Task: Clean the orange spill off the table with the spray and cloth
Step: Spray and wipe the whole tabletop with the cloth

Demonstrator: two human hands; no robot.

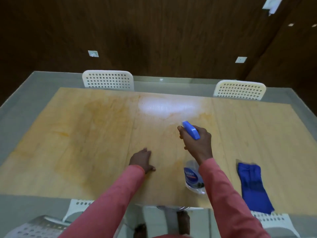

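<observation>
The spray bottle (193, 176), its label blurred, is gripped by the right hand (197, 143); the left hand (141, 160) is laid flat on the tabletop (85, 134).

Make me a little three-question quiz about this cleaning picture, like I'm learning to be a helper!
1. True or false: the blue cloth is being wiped across the table.
2. Which hand holds the spray bottle? A) left hand B) right hand C) neither
3. Fill in: the left hand rests on the ____.

Key:
1. False. The cloth lies on the table to the right, with no hand on it.
2. B. The right hand grips the bottle near its blue spray head, nozzle pointing away over the orange smears.
3. Table.
</observation>
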